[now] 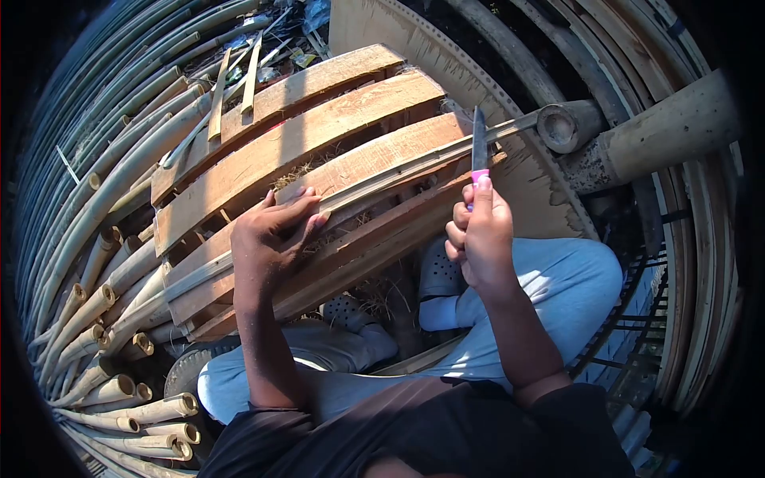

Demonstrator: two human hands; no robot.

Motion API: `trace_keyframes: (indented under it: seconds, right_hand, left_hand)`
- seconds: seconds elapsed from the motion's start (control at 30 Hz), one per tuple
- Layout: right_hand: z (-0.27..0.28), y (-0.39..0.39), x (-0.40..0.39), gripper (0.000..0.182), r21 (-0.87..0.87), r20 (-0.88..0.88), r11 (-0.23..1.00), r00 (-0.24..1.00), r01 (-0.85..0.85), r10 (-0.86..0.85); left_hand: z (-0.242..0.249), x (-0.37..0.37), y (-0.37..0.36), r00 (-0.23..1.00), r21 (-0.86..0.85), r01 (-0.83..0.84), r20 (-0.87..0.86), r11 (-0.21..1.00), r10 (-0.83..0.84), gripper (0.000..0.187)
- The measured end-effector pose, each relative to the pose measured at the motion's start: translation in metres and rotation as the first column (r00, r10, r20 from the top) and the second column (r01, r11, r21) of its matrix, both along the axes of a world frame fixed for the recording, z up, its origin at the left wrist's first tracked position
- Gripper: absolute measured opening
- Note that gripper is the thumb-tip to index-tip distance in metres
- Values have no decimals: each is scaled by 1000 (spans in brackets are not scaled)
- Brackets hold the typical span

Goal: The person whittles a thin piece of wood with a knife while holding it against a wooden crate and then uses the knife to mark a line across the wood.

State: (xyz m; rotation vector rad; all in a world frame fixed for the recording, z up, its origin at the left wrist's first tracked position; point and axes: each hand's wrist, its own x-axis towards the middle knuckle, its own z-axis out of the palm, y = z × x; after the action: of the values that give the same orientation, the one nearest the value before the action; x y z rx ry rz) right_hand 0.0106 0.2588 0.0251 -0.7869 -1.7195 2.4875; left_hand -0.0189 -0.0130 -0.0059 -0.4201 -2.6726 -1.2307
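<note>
Head view — strip (pixel 398 175) pinched beneath left hand (pixel 275 231), passing behind the knife (pixel 480 147) — clenched in right hand (pixel 484 231).

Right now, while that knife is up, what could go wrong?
The knife might slide along the long strip and cut the left hand, which is bare and rests on it. If the right hand slips, the knife might drop toward the bent legs. The strip might also shift, since one end juts past the wooden slats.
</note>
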Motion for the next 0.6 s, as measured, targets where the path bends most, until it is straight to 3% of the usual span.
trace_keyframes:
  seconds: [0.03,0.07,0.17,0.2,0.27,0.4,0.47,0.6]
  right_hand:
    - [6,8,-4,35,139,-100,983,989,119,-106]
    - [-2,20,-5,35,126,-169,975,972,184,-162]
    - [-14,-13,1,36,120,257,968,949,-219,183]
    - [-24,-24,2,36,283,119,944,983,-171,143]
    - [-17,-16,2,36,182,177,964,971,-193,161]
    - [-11,2,-4,38,246,194,933,956,-263,218]
    - [-6,13,-6,37,98,233,928,915,-358,329]
    - [5,13,-7,37,-73,272,939,899,-335,342]
  left_hand:
    - [0,0,-1,1000,-7,9,-1,1000,-9,30]
    - [-1,1,-1,1000,-13,17,-3,1000,-17,30]
    - [-1,0,-1,1000,-23,13,-3,1000,-13,30]
    - [-1,0,0,1000,-27,17,-5,999,-18,30]
    - [1,1,1,1000,-23,12,9,1000,-12,31]
    - [1,0,1,1000,-6,26,-2,1000,-26,29]
    - [0,-1,-1,999,-10,49,-11,999,-49,28]
    - [0,-1,0,998,-26,54,-26,998,-55,27]
